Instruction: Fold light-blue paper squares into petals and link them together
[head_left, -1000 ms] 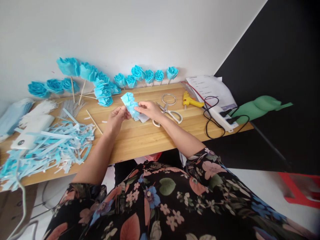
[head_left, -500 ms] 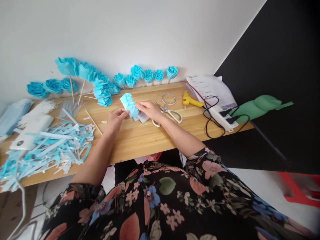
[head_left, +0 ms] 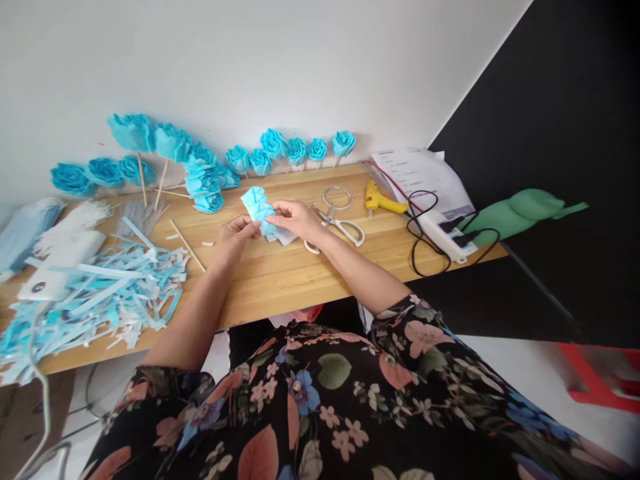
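Note:
A light blue piece of folded, crinkled sheet material [head_left: 259, 206] is held up over the table between both my hands. My left hand [head_left: 237, 237] pinches its lower left edge between thumb and fingers. From the other side my right hand [head_left: 295, 219] grips it with thumb and forefinger; part of the sheet is hidden behind those fingers. Paler sheet layers [head_left: 284, 235] show beneath my right hand. White-handled scissors [head_left: 338, 222] lie beside my right wrist, partly covered by it. A thin wooden stick [head_left: 187, 245] rests on the table left of my left hand.
Several blue handmade flowers [head_left: 274, 145] on sticks line the wall. Blue and white strips [head_left: 113, 293] heap around a white device [head_left: 63, 263] at left. At right are a yellow glue gun [head_left: 384, 199], a power strip [head_left: 449, 237] with black cables, papers [head_left: 425, 179] and a green object [head_left: 520, 215].
My right thumb and fingers have shifted slightly on the blue sheet. Both hands stay in nearly the same place, still holding it.

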Tool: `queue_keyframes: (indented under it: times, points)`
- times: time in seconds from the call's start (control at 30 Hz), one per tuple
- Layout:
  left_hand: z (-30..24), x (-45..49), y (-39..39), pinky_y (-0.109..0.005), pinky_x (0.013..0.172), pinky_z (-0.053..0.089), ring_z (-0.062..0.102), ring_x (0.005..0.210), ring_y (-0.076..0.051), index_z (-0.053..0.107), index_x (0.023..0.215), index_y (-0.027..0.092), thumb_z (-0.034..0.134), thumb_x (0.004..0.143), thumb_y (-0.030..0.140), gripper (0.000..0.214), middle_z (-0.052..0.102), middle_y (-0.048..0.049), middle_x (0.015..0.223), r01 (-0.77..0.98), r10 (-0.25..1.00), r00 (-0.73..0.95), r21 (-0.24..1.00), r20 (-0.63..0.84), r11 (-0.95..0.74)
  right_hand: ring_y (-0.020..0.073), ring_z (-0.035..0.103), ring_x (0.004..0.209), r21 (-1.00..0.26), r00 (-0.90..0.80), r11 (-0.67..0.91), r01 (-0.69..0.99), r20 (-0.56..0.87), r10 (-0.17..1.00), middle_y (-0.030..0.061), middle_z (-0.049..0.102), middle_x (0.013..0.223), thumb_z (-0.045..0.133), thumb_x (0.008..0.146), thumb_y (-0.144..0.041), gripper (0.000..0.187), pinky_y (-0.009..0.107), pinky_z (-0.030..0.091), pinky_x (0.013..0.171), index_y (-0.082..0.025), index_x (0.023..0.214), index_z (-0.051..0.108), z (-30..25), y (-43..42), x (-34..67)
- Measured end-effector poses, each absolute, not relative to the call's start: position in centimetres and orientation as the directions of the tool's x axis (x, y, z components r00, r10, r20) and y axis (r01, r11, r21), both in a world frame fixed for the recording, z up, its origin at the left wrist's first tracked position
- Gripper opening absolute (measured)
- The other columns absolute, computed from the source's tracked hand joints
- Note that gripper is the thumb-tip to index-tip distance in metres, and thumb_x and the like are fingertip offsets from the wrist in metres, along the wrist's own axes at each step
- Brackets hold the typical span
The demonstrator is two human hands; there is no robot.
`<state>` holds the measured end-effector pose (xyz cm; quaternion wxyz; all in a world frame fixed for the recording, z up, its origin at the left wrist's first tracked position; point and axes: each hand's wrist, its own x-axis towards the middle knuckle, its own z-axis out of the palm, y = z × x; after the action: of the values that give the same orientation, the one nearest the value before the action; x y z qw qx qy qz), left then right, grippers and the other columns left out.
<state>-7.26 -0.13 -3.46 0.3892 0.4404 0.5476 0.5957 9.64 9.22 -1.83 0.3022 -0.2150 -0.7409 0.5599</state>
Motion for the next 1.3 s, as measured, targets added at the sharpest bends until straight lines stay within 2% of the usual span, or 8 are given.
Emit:
queue_keyframes:
  times: [0.17,0.3,0.5,0.67,0.8,0.9,1.13,1.3]
  points:
    - [-3.2,-7.1,-0.3,-0.026,0.060,0.043,0.055,0.058,-0.013,0.066,0.066,0.017,0.071,0.076,0.061,0.046,0.065,-0.0030,0.063,-0.019,0.959,-0.272,0.996,0.078,-0.087,0.0123,0.056,0.077,-0.932,-0.694,0.362,0.027,0.243,0.678,0.0000,0.069,0.086,0.062,0.082,-0.044,0.033,0.023,0.042,0.071,-0.015,0.097,0.067,-0.9,8.9,9.9]
    - [-2.6,-6.9,-0.6,-0.025,0.062,0.043,0.054,0.059,-0.012,0.067,0.067,0.017,0.079,0.070,0.052,0.037,0.064,-0.0010,0.061,0.073,0.959,-0.269,0.995,0.087,-0.070,0.0113,0.053,0.075,-0.909,-0.669,0.410,0.068,0.263,0.695,-0.0011,0.065,0.080,0.061,0.082,-0.043,0.031,0.023,0.039,0.070,-0.013,0.092,0.067,-0.5,8.8,10.0]
    - [-2.6,-7.0,-0.5,-0.026,0.062,0.042,0.053,0.058,-0.012,0.067,0.067,0.018,0.081,0.065,0.040,0.027,0.064,0.0003,0.060,0.078,0.951,-0.299,0.995,0.075,-0.054,0.0113,0.052,0.074,-0.883,-0.660,0.460,0.092,0.292,0.692,-0.0016,0.061,0.075,0.061,0.084,-0.043,0.031,0.023,0.039,0.071,-0.013,0.085,0.068,-0.9,9.0,10.0]
    - [-2.9,-7.1,-0.2,-0.026,0.062,0.042,0.053,0.057,-0.011,0.064,0.066,0.018,0.079,0.066,0.038,0.026,0.062,0.0012,0.058,0.044,0.934,-0.341,0.994,0.110,-0.101,0.0153,0.063,0.091,-0.942,-0.648,0.332,-0.039,0.277,0.709,0.0046,0.073,0.102,0.055,0.091,-0.045,0.039,0.026,0.049,0.083,-0.015,0.110,0.072,-1.5,9.5,9.8]
    - [-3.2,-7.3,-0.1,-0.026,0.064,0.044,0.054,0.057,-0.011,0.060,0.068,0.019,0.079,0.066,0.039,0.027,0.061,0.0023,0.059,-0.015,0.910,-0.398,0.991,0.116,-0.133,0.0165,0.067,0.097,-0.973,-0.676,0.230,-0.037,0.194,0.711,0.0058,0.074,0.115,0.058,0.092,-0.047,0.046,0.029,0.053,0.090,-0.020,0.128,0.067,-1.6,9.4,9.9]
    - [-3.5,-7.5,-0.1,-0.026,0.066,0.045,0.055,0.059,-0.011,0.062,0.072,0.019,0.078,0.070,0.040,0.026,0.062,0.0024,0.062,-0.034,0.903,-0.403,0.984,0.147,-0.175,0.0161,0.068,0.096,-0.985,-0.710,0.163,-0.056,0.155,0.687,0.0056,0.075,0.110,0.061,0.092,-0.045,0.049,0.029,0.054,0.090,-0.020,0.133,0.063,-1.8,9.3,9.7]
    - [-3.6,-7.5,-0.1,-0.025,0.064,0.044,0.054,0.059,-0.010,0.063,0.071,0.019,0.080,0.071,0.041,0.027,0.062,0.0022,0.062,-0.011,0.911,-0.365,0.978,0.191,-0.209,0.0111,0.061,0.072,-0.980,-0.739,0.161,-0.119,0.196,0.644,-0.0038,0.067,0.082,0.072,0.081,-0.030,0.066,0.021,0.051,0.067,-0.022,0.143,0.053,-3.4,9.7,9.0]
    - [-3.7,-7.7,0.0,-0.025,0.064,0.044,0.053,0.059,-0.010,0.063,0.071,0.019,0.081,0.070,0.042,0.028,0.063,0.0022,0.063,-0.018,0.907,-0.372,0.976,0.195,-0.217,0.0140,0.067,0.086,-0.980,-0.750,0.150,-0.132,0.198,0.631,0.0000,0.073,0.093,0.068,0.082,-0.026,0.062,0.025,0.055,0.081,-0.020,0.142,0.054,-3.2,10.1,9.4]
